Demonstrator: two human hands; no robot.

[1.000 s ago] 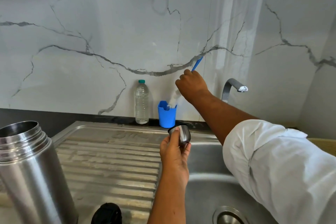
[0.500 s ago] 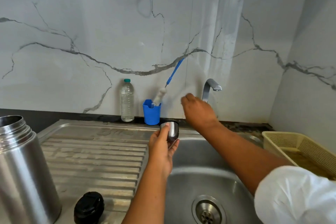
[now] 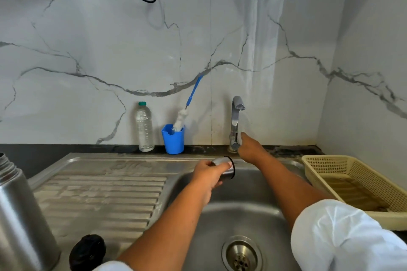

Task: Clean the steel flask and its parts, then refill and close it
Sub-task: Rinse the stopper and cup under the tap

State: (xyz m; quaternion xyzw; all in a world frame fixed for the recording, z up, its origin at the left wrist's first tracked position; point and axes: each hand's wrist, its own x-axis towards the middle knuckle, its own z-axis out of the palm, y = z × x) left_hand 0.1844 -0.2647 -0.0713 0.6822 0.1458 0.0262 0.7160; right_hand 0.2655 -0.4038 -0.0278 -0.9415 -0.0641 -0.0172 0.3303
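Grips the steel cap in the left hand, fingers curled round it, above the sink at frame centre. Has the right hand at the base of the tap; cannot tell whether those fingers grasp anything. Shows the open flask upright at lower left, with the black stopper just beside it on the drainboard.

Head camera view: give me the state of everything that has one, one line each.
Steel flask, upright, open, lid off.
Flask cap, held sideways over the sink.
Black stopper, off, lying on the drainboard.
Tap, no water running.
Water bottle, upright, capped.
Bottle brush, standing in blue holder.
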